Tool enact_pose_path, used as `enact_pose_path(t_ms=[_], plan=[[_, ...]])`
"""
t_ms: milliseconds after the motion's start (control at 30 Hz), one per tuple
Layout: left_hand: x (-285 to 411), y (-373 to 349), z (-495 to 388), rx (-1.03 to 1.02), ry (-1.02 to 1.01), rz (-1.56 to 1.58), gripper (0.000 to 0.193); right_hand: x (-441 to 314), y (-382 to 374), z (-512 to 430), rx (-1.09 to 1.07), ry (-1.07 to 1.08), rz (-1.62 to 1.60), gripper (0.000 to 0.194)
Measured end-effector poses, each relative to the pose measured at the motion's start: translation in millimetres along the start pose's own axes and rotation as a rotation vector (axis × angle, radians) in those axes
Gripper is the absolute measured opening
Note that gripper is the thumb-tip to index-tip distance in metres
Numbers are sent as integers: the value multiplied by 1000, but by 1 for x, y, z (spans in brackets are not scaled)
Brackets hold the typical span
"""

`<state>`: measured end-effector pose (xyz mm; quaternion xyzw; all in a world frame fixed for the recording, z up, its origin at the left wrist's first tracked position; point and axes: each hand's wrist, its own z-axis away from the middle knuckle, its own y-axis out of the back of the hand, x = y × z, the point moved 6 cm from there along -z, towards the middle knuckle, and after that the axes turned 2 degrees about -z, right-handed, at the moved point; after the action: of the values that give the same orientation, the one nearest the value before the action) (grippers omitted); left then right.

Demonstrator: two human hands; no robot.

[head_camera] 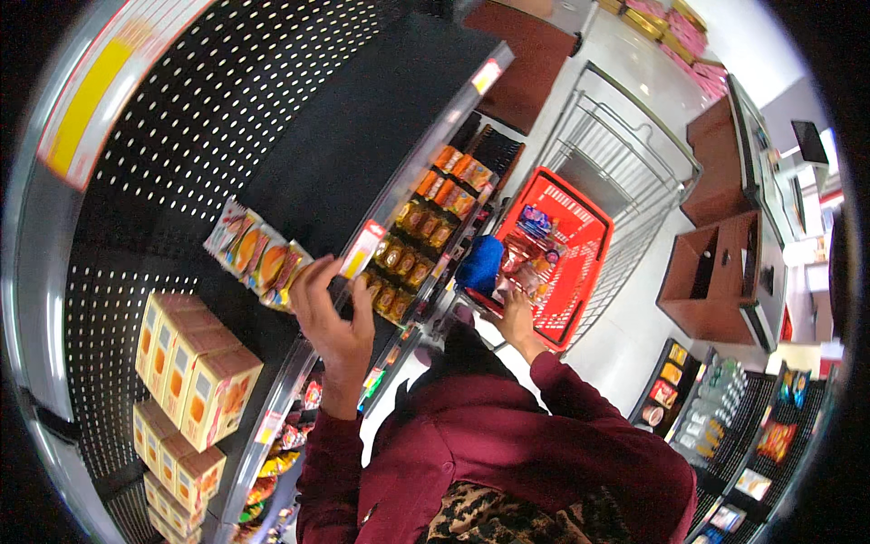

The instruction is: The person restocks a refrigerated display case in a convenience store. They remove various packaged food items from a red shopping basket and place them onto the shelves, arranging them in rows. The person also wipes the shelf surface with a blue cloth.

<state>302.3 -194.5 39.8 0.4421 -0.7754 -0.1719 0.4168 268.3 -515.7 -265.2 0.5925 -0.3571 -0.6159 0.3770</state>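
Observation:
My left hand point(333, 313) is raised at the front edge of a black store shelf point(326, 129), fingers apart. Just beyond its fingertips lies a colourful snack pack point(262, 258) with burger pictures, on that shelf; whether the fingers touch it is unclear. My right hand point(516, 319) reaches over the near rim of a red plastic shopping basket point(578, 272), by clear-wrapped packets point(523, 265); its fingertips are partly hidden, so its hold cannot be told. Inside the basket are also a blue-purple packet point(535, 221) and, at its left side, a blue item point(481, 264).
Stacked beige boxes point(204, 381) stand left on the shelf. Lower shelves hold wrapped cakes point(401, 262) and bagged snacks point(279, 466). A metal shopping cart point(612, 136) is around the basket. Brown counters point(714, 272) and racks with bottles point(710, 408) stand at right.

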Motion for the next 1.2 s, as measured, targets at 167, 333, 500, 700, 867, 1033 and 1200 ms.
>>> enact_pose_path(t_ms=[167, 333, 500, 700, 867, 1033, 1200], plan=[[17, -70, -46, -235, -100, -78, 47, 50, -55, 24, -124, -143, 65, 57], [6, -139, -92, -364, -111, -265, 72, 65, -74, 13, -207, -209, 128, 47], [-18, -184, -104, -539, 21, -522, 90, 67, -72, 8, -217, -228, 151, 43], [-25, -197, -93, -540, -36, -651, 90, 72, -59, -15, -308, -318, 160, 36], [-29, -199, -89, -545, -38, -649, 88, 87, -50, -38, -321, -341, 187, 31], [-31, -200, -85, -574, -45, -637, 88, 116, -57, -59, -388, -396, 232, 33], [-34, -198, -79, -643, -6, -623, 85, 135, -56, -74, -357, -406, 203, 41]])
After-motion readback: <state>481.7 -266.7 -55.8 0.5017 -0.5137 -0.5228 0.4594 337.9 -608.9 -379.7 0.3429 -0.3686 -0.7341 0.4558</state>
